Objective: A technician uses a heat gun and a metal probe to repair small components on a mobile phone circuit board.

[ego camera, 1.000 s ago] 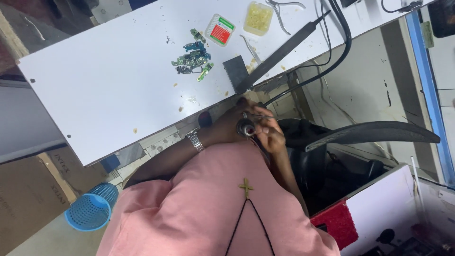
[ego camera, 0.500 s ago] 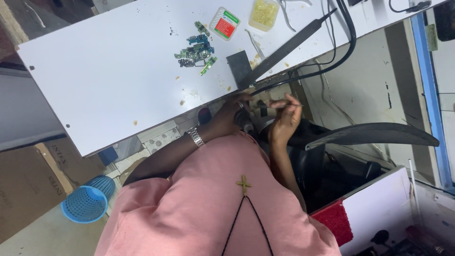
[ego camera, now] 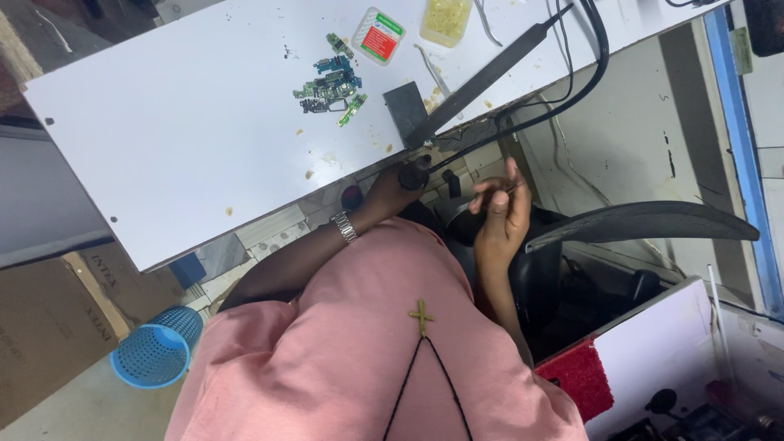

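I see my left hand (ego camera: 392,189), watch on its wrist, wrapped around a dark tool handle (ego camera: 415,173) at the near edge of the white bench (ego camera: 163,139). My right hand (ego camera: 500,214) pinches a thin metal tool (ego camera: 495,189) just right of it. Small green circuit boards (ego camera: 333,83) lie farther off on the bench.

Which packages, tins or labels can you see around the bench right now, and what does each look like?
Small tin: on the white table near the far edge, rounded square, pale green rim, red and white label.
Yellow container: just right of the tin, squarish, translucent yellow.
Cardboard box: on the floor at left, brown, dark print on its side.
Label: on the blue frame at right, small, greenish.
No screen in view.
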